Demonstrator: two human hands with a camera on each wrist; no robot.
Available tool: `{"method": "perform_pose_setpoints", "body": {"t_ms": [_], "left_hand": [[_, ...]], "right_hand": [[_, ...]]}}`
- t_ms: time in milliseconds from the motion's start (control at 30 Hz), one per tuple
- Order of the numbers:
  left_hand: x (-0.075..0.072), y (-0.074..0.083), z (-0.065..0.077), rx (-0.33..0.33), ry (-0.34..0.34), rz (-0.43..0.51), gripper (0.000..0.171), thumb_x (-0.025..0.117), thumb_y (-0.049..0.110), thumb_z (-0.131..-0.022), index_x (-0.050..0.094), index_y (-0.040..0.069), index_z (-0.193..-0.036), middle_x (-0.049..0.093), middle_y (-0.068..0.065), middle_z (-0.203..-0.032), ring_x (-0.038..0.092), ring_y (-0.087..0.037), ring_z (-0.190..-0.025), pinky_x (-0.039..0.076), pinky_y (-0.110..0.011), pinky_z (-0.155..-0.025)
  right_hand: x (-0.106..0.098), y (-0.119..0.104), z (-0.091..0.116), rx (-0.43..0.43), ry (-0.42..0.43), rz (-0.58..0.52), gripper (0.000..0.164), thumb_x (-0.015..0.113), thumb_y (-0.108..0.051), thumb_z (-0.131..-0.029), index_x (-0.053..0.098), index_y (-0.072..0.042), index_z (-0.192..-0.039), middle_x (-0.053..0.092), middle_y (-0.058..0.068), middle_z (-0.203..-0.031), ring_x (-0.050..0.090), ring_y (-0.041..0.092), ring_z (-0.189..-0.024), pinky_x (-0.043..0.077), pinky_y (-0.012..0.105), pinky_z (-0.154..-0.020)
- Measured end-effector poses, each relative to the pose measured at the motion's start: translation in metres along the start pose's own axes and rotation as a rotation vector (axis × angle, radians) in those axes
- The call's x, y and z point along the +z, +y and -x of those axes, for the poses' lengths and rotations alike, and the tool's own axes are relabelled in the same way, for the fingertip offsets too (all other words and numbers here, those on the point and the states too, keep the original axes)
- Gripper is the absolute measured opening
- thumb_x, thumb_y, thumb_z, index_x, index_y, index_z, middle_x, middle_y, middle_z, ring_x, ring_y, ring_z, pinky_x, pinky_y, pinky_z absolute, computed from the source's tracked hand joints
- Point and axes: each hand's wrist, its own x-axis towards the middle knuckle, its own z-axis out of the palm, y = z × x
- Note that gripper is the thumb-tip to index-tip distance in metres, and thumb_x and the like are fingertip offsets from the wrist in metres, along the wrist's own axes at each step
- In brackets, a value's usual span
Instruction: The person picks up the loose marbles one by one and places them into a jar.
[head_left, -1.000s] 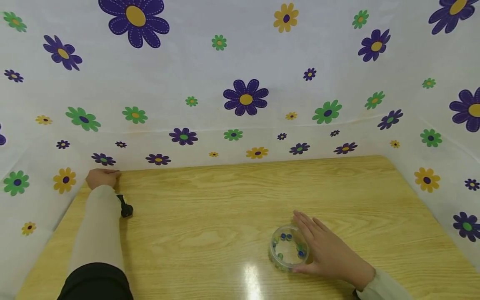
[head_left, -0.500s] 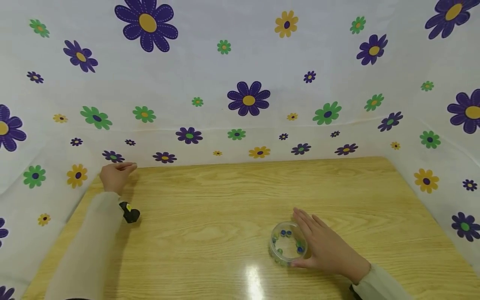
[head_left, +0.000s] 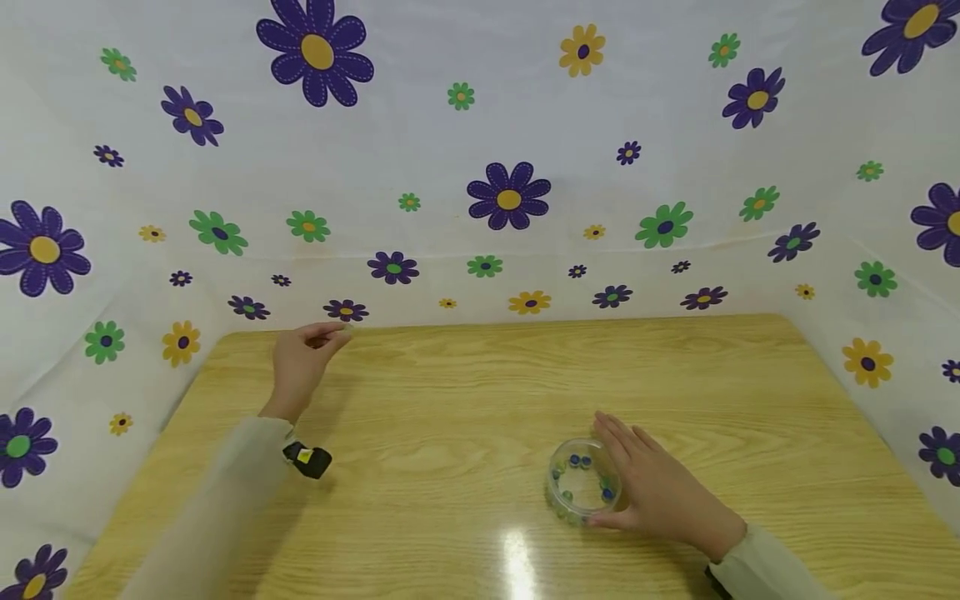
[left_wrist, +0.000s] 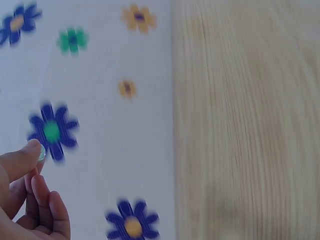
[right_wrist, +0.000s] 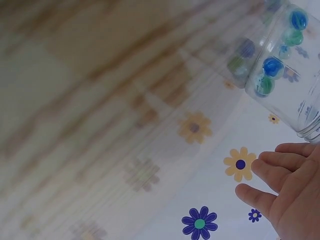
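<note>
My left hand [head_left: 298,364] is at the far left of the table, near the back edge, in the head view. Its thumb and forefinger pinch a small, clear greenish marble [left_wrist: 42,153], partly covered by the fingertips in the left wrist view. Right of the table's middle stands a round, clear plastic jar [head_left: 552,498] without a lid. Several blue and green glass marbles [right_wrist: 273,67] lie on its bottom. My right hand [head_left: 663,493] holds the jar from its right side, thumb at the near wall and fingers along the far side.
The wooden table [head_left: 420,400] meets a white cloth [head_left: 420,150] printed with purple, green and yellow flowers at the back and both sides. A black wrist strap mount [head_left: 309,460] sits on my left wrist.
My left hand has moved right along the table's back edge from the far left corner, and the marble now shows between its fingertips. The right hand stays at the jar.
</note>
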Motion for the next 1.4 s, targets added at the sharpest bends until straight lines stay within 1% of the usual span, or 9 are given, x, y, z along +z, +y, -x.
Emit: {"method": "perform_pose_setpoints", "body": {"t_ms": [133,333,500,600,733,967,1100,1267,1400], "left_hand": [[0.019,0.024,0.026,0.087,-0.048,0.058,0.035,0.068,0.03,-0.086,0.07,0.004,-0.11,0.06,0.015,-0.079,0.056,-0.004,-0.074,0.046,-0.013,-0.062],[0.044,0.057,0.058,0.148,-0.122,0.181,0.025,0.072,0.019,-0.083,0.072,0.004,-0.104,0.063,0.008,-0.078,0.058,-0.007,-0.072,0.049,-0.016,-0.064],[0.064,0.077,0.08,0.233,-0.177,0.181,0.02,0.073,0.014,-0.082,0.073,0.006,-0.1,0.066,-0.006,-0.083,0.058,-0.005,-0.073,0.051,-0.02,-0.071],[0.077,0.084,0.091,0.278,-0.215,0.172,0.018,0.073,0.014,-0.082,0.074,0.008,-0.099,0.066,-0.008,-0.084,0.058,-0.005,-0.074,0.052,-0.023,-0.073],[0.093,0.092,0.104,0.338,-0.285,0.202,0.017,0.072,0.015,-0.082,0.074,0.01,-0.098,0.066,-0.007,-0.083,0.06,-0.007,-0.074,0.053,-0.026,-0.072],[0.117,0.103,0.124,0.405,-0.399,0.23,0.017,0.073,0.016,-0.082,0.074,0.01,-0.098,0.065,-0.006,-0.083,0.06,-0.008,-0.075,0.053,-0.022,-0.073],[0.127,0.108,0.131,0.441,-0.464,0.228,0.017,0.073,0.016,-0.081,0.074,0.011,-0.098,0.065,-0.005,-0.081,0.06,-0.008,-0.075,0.053,-0.023,-0.074],[0.138,0.114,0.138,0.456,-0.558,0.224,0.018,0.073,0.017,-0.081,0.074,0.011,-0.098,0.065,-0.003,-0.081,0.058,-0.004,-0.074,0.052,-0.021,-0.074],[0.146,0.116,0.141,0.471,-0.593,0.236,0.018,0.074,0.015,-0.08,0.074,0.008,-0.098,0.065,-0.005,-0.081,0.057,-0.003,-0.073,0.053,-0.021,-0.074]], "right_hand": [[0.0,-0.001,0.001,-0.004,0.002,0.003,0.111,0.058,-0.074,-0.072,0.03,0.007,-0.143,0.033,0.022,-0.149,0.037,0.035,-0.135,0.037,0.053,-0.105],[-0.001,0.0,0.0,-0.001,-0.003,-0.001,0.111,0.057,-0.074,-0.073,0.029,0.006,-0.143,0.032,0.022,-0.149,0.036,0.036,-0.136,0.034,0.053,-0.106],[0.0,0.0,-0.001,0.001,-0.017,-0.005,0.111,0.054,-0.076,-0.073,0.028,0.006,-0.144,0.031,0.022,-0.15,0.035,0.035,-0.137,0.034,0.054,-0.106],[0.0,0.001,-0.001,0.001,-0.022,-0.008,0.111,0.054,-0.076,-0.073,0.027,0.006,-0.144,0.03,0.022,-0.15,0.035,0.034,-0.137,0.034,0.054,-0.106],[-0.001,0.0,-0.001,-0.003,-0.017,-0.003,0.111,0.056,-0.075,-0.073,0.028,0.006,-0.144,0.031,0.022,-0.15,0.035,0.035,-0.137,0.035,0.054,-0.106],[-0.003,0.0,-0.001,-0.012,-0.017,0.006,0.11,0.06,-0.071,-0.073,0.028,0.007,-0.144,0.031,0.023,-0.15,0.035,0.035,-0.137,0.036,0.054,-0.105],[-0.003,0.0,-0.001,-0.008,-0.015,-0.006,0.11,0.059,-0.072,-0.074,0.028,0.007,-0.144,0.031,0.023,-0.15,0.035,0.035,-0.137,0.036,0.055,-0.105],[-0.002,0.0,-0.001,-0.008,-0.012,-0.005,0.11,0.058,-0.073,-0.074,0.028,0.007,-0.144,0.032,0.023,-0.149,0.035,0.035,-0.137,0.036,0.055,-0.104],[-0.002,0.0,-0.001,-0.01,-0.014,-0.009,0.11,0.058,-0.072,-0.074,0.027,0.007,-0.144,0.031,0.023,-0.15,0.035,0.037,-0.136,0.036,0.056,-0.104]]}}
